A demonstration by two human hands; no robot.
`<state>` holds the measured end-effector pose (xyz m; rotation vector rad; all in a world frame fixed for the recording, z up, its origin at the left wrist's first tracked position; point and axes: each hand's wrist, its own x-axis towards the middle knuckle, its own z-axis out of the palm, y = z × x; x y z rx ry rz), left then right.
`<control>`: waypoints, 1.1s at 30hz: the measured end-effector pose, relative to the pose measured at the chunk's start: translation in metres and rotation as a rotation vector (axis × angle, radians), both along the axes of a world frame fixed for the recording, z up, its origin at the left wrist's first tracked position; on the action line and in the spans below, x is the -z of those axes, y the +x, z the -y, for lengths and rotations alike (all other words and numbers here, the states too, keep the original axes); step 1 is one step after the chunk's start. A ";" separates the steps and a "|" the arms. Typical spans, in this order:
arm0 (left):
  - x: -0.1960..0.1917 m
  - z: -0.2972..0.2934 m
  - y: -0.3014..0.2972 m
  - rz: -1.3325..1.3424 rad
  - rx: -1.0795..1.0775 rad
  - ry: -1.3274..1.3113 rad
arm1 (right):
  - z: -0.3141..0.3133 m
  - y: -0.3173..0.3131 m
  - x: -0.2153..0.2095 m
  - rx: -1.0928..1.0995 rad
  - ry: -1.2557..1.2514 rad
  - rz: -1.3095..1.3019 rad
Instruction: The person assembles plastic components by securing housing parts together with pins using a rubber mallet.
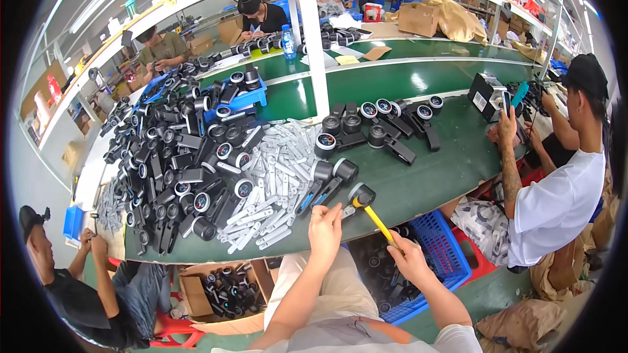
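Observation:
Over the near edge of the green table (pixel 451 163), my right hand (pixel 409 258) is closed round the yellow handle of a hammer (pixel 376 221). The hammer's far end meets a black round-headed device (pixel 362 193), and its exact outline there is hard to make out. My left hand (pixel 325 232) is raised beside it with curled fingers pressed together; anything in them is hidden. Just beyond are two black devices (pixel 320 193) with blue strips along their handles. Left of my hand lies a heap of light grey plastic strips (pixel 271 186).
A big pile of black handheld devices (pixel 170 150) covers the table's left side. More devices (pixel 386 124) stand ahead. A blue crate (pixel 451 248) and a cardboard box (pixel 196 297) sit below the edge. Co-workers sit left (pixel 78 287) and right (pixel 556 183). A white post (pixel 314 46) rises ahead.

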<state>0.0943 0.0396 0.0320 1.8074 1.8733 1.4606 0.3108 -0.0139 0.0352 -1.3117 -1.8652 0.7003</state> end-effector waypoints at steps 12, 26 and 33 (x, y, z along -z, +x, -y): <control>0.005 0.005 -0.005 0.027 0.049 -0.016 | 0.001 0.000 0.003 0.013 -0.032 -0.023; 0.001 0.004 0.007 -0.355 -0.213 0.048 | -0.039 -0.009 0.025 0.101 -0.018 -0.224; 0.008 0.000 0.016 -0.305 -0.196 0.010 | -0.117 -0.041 0.016 0.004 0.061 -0.324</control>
